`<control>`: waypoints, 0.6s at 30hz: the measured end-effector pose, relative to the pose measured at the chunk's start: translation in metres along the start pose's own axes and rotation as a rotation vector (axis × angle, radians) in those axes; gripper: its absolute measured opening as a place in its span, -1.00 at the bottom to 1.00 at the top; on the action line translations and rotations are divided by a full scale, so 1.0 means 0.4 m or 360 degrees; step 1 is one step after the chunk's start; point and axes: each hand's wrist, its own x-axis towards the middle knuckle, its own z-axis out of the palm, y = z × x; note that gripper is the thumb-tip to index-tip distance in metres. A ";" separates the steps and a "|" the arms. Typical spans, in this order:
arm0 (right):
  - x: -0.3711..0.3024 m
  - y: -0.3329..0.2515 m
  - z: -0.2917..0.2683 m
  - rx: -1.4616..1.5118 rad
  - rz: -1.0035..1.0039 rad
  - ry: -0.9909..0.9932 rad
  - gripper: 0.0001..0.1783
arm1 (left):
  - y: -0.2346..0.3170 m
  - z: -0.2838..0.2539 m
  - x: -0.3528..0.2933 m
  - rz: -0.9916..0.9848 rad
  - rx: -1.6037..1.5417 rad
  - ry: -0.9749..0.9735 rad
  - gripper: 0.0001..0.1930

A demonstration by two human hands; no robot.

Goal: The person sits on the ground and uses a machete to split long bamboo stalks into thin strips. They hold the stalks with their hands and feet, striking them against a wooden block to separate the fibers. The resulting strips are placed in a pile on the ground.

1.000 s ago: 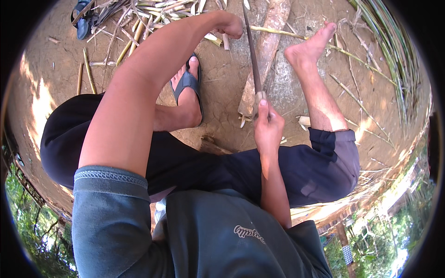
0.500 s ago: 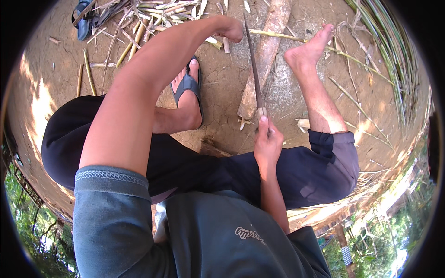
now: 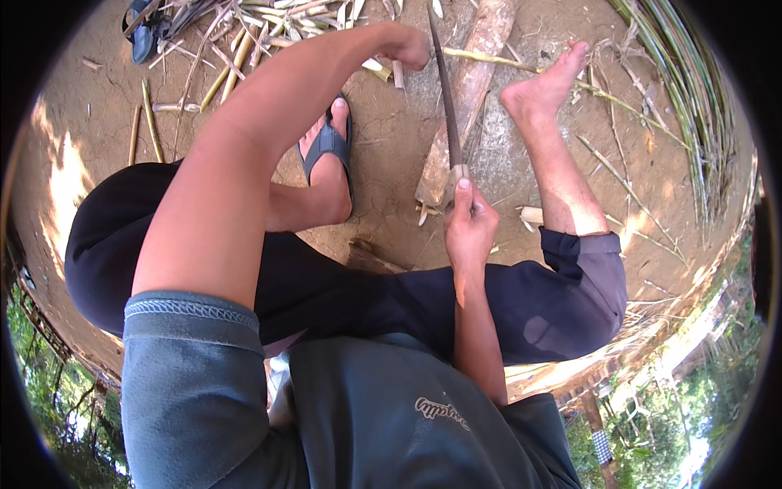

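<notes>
My left hand point(image 3: 410, 46), at the far middle, is closed in a fist around the near end of a long thin greenish-yellow stalk point(image 3: 481, 57). The stalk runs right across the log point(image 3: 468, 90) and passes behind my bare right foot point(image 3: 538, 94). In my right hand point(image 3: 471, 224) is the handle of a machete point(image 3: 448, 110), thumb along the grip. Its long dark blade points away from me, and its tip is just right of my left fist. The blade crosses in front of the log's left edge. My left fingers are partly hidden.
Cut stalk pieces point(image 3: 297, 18) lie heaped at the far left. A loose sandal point(image 3: 145, 33) is beside them, and my left foot wears another point(image 3: 330, 147). A bundle of long green stalks point(image 3: 692, 98) curves along the right. Thin sticks point(image 3: 631, 191) lie scattered on the dirt.
My right hand and the machete have shifted slightly away from me. My left fist stays almost in the same place on the stalk.
</notes>
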 end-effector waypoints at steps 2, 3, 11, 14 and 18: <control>0.002 -0.031 -0.001 0.0032 0.0039 0.0079 -0.54 | 0.034 -0.017 0.024 -0.0024 -0.0070 -0.0085 -0.90; 0.016 -0.045 -0.002 -0.0023 0.0041 0.0122 -0.53 | 0.070 -0.029 0.051 -0.0008 -0.0084 -0.0130 -0.90; -0.040 -0.004 -0.022 -0.0037 0.0009 0.0026 -0.57 | 0.059 -0.027 0.007 0.0022 0.0059 -0.0079 -0.82; -0.024 -0.012 -0.026 -0.0034 0.0016 -0.0025 -0.58 | 0.019 -0.003 0.063 -0.0082 0.0119 -0.0059 -0.80; 0.089 -0.082 -0.002 -0.0184 0.0057 -0.0086 -0.58 | 0.021 0.008 0.089 0.0022 0.0151 -0.0010 -0.77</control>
